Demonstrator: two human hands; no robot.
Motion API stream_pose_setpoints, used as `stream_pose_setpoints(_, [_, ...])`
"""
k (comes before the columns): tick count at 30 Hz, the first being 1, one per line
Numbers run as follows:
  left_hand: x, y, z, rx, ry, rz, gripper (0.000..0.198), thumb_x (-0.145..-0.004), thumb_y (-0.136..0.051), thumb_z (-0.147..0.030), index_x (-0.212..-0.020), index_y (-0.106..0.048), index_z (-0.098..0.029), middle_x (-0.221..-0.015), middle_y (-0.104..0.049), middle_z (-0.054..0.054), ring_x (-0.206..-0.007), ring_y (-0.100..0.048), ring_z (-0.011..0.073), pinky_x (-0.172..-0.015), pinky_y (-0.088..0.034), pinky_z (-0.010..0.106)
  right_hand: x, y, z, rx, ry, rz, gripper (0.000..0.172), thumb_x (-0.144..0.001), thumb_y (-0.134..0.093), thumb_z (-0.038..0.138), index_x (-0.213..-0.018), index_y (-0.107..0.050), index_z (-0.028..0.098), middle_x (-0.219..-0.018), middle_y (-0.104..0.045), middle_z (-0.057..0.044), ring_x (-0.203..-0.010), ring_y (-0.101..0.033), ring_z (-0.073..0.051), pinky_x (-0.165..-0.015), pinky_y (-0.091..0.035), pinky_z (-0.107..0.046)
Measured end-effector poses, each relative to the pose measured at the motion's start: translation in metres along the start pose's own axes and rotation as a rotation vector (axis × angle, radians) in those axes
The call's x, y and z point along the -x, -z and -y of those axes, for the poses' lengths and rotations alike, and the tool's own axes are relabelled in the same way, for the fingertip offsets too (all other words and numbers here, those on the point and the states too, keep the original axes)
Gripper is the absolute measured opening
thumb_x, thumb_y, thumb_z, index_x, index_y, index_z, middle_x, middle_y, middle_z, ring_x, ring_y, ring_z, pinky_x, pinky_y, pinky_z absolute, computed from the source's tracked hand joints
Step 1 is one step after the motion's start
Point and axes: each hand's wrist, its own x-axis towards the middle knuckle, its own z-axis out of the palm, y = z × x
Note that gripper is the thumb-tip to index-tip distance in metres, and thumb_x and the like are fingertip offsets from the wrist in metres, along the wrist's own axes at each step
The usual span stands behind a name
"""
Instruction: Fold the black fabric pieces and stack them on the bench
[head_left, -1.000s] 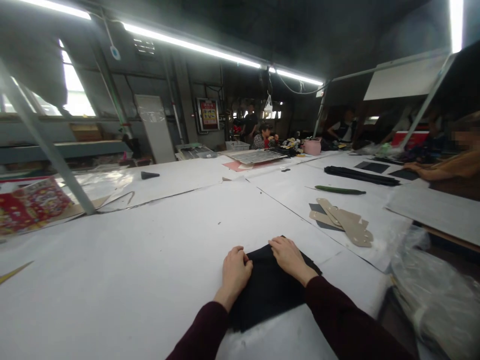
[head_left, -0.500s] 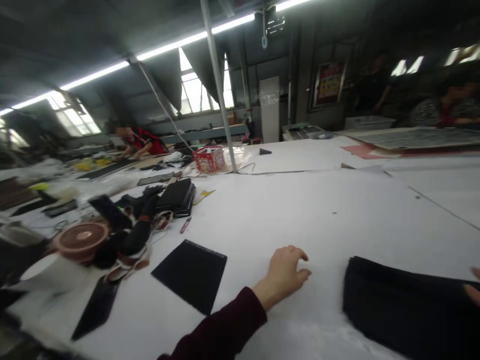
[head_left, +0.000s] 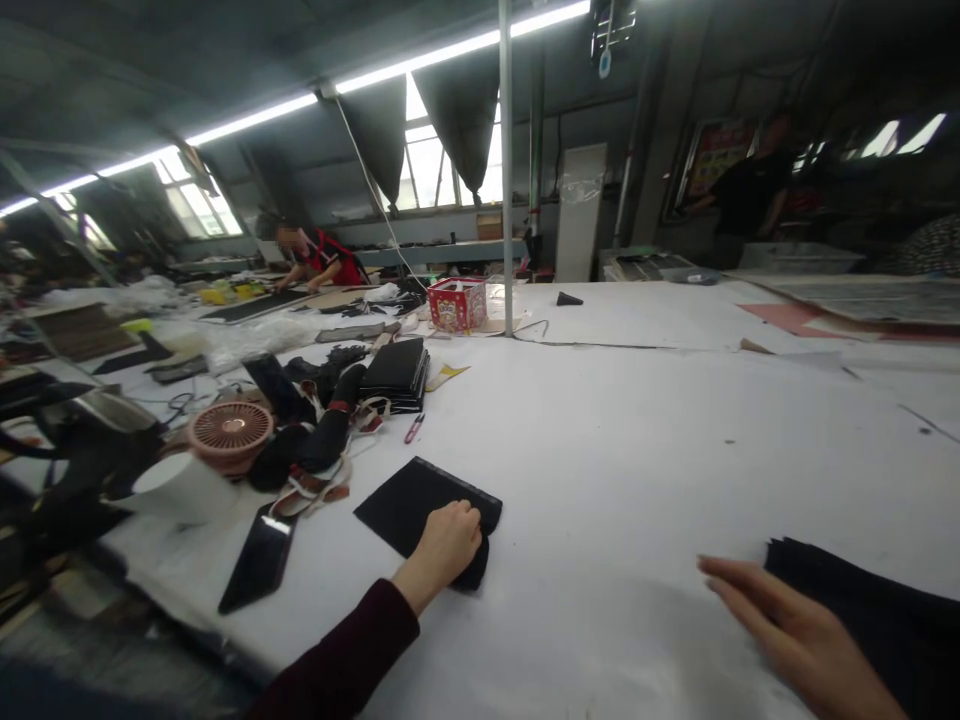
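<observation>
A flat black fabric piece (head_left: 405, 495) lies on the white tabletop, left of centre. My left hand (head_left: 448, 540) is closed on its right side, and the cloth bunches under the fingers. At the lower right, my right hand (head_left: 795, 625) has its fingers stretched out and holds nothing visible. Beside and partly behind that hand is a stack of dark fabric (head_left: 862, 590), cut off by the picture's right edge. Whether the hand touches the stack I cannot tell.
Left of the black piece lie a phone (head_left: 259, 560), a pink fan (head_left: 231, 435), small thread snips (head_left: 414, 428) and a pile of black pieces (head_left: 394, 372). A pole (head_left: 506, 180) rises behind near a red box (head_left: 457, 303). Co-workers stand farther back.
My left hand has moved left onto the black fabric piece and closed on its edge. My right hand has come further into view beside the dark stack. The camera has turned left.
</observation>
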Motion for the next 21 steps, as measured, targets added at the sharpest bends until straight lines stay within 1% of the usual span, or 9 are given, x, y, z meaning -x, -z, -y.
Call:
stream_pose_setpoints(2, [-0.002, 0.003, 0.005, 0.008, -0.014, 0.007, 0.024, -0.086, -0.043, -0.018, -0.081, -0.066, -0.019, -0.089, -0.066, 0.005, -0.084, -0.063, 0.0182, -0.071, -0.044, 0.028, -0.005, -0.038, 0.044, -0.139, 0.075, 0.201, 0.034, -0.085, -0.057, 0.055, -0.100, -0.072, 0.028, -0.103, -0.070, -0.005, -0.090, -0.067, -0.024, -0.078, -0.057, -0.032])
stream_pose_setpoints(4, [-0.005, 0.007, 0.011, 0.017, -0.024, 0.021, 0.023, -0.085, -0.045, -0.018, -0.081, -0.067, -0.021, -0.089, -0.066, 0.003, -0.081, -0.063, 0.0176, -0.068, -0.044, 0.027, -0.009, -0.076, 0.083, -0.244, 0.184, 0.343, 0.029, -0.090, -0.052, 0.045, -0.099, -0.071, 0.025, -0.105, -0.068, -0.006, -0.087, -0.065, -0.022, -0.077, -0.056, -0.032])
stream_pose_setpoints(5, [-0.006, 0.008, 0.014, 0.021, -0.028, 0.028, 0.023, -0.084, -0.045, -0.019, -0.081, -0.067, -0.022, -0.090, -0.067, 0.002, -0.080, -0.063, 0.0176, -0.068, -0.044, 0.027, -0.011, -0.093, 0.099, -0.281, 0.230, 0.400, 0.027, -0.092, -0.050, 0.041, -0.101, -0.070, 0.024, -0.106, -0.067, -0.006, -0.087, -0.065, -0.021, -0.077, -0.056, -0.032])
stream_pose_setpoints(7, [-0.009, 0.011, 0.018, 0.023, -0.035, 0.043, 0.022, -0.083, -0.046, -0.020, -0.082, -0.068, -0.022, -0.090, -0.067, 0.002, -0.081, -0.064, 0.0183, -0.068, -0.045, 0.028, -0.016, -0.123, 0.120, -0.317, 0.289, 0.480, 0.025, -0.092, -0.049, 0.032, -0.104, -0.069, 0.023, -0.109, -0.066, -0.007, -0.087, -0.064, -0.020, -0.077, -0.055, -0.032])
stream_pose_setpoints(10, [-0.012, 0.010, 0.017, 0.018, -0.048, 0.059, 0.017, -0.082, -0.051, -0.026, -0.086, -0.068, -0.021, -0.091, -0.068, 0.005, -0.084, -0.064, 0.0211, -0.072, -0.046, 0.030, -0.024, -0.158, 0.131, -0.281, 0.337, 0.516, 0.026, -0.089, -0.049, 0.023, -0.106, -0.067, 0.021, -0.112, -0.065, -0.008, -0.094, -0.063, -0.021, -0.084, -0.053, -0.035])
stream_pose_setpoints(12, [-0.012, 0.008, 0.013, 0.012, -0.064, 0.064, 0.018, -0.083, -0.051, -0.026, -0.087, -0.067, -0.018, -0.092, -0.067, 0.008, -0.087, -0.065, 0.0233, -0.075, -0.047, 0.032, -0.028, -0.172, 0.131, -0.248, 0.362, 0.503, 0.025, -0.087, -0.048, 0.019, -0.103, -0.068, 0.020, -0.110, -0.065, -0.009, -0.099, -0.061, -0.023, -0.089, -0.051, -0.038])
stream_pose_setpoints(14, [-0.013, 0.006, 0.011, 0.008, -0.083, 0.069, 0.021, -0.084, -0.046, -0.020, -0.086, -0.066, -0.016, -0.092, -0.067, 0.010, -0.088, -0.065, 0.0241, -0.076, -0.047, 0.034, -0.030, -0.180, 0.129, -0.252, 0.361, 0.480, 0.024, -0.087, -0.047, 0.018, -0.098, -0.068, 0.019, -0.107, -0.065, -0.009, -0.100, -0.060, -0.022, -0.091, -0.050, -0.039])
stream_pose_setpoints(16, [-0.014, 0.006, 0.011, 0.013, -0.095, 0.072, 0.023, -0.083, -0.044, -0.017, -0.083, -0.066, -0.016, -0.091, -0.067, 0.011, -0.087, -0.065, 0.0240, -0.076, -0.047, 0.035, -0.030, -0.182, 0.128, -0.275, 0.345, 0.468, 0.023, -0.088, -0.047, 0.018, -0.097, -0.068, 0.020, -0.107, -0.064, -0.008, -0.099, -0.061, -0.021, -0.090, -0.050, -0.037])
stream_pose_setpoints(21, [-0.020, 0.011, 0.021, 0.054, -0.085, 0.080, 0.021, -0.079, -0.048, -0.020, -0.079, -0.069, -0.020, -0.090, -0.070, 0.007, -0.086, -0.066, 0.0233, -0.074, -0.047, 0.033, -0.031, -0.181, 0.127, -0.296, 0.328, 0.461, 0.026, -0.089, -0.047, 0.018, -0.104, -0.067, 0.021, -0.113, -0.064, -0.008, -0.104, -0.061, -0.022, -0.094, -0.050, -0.038])
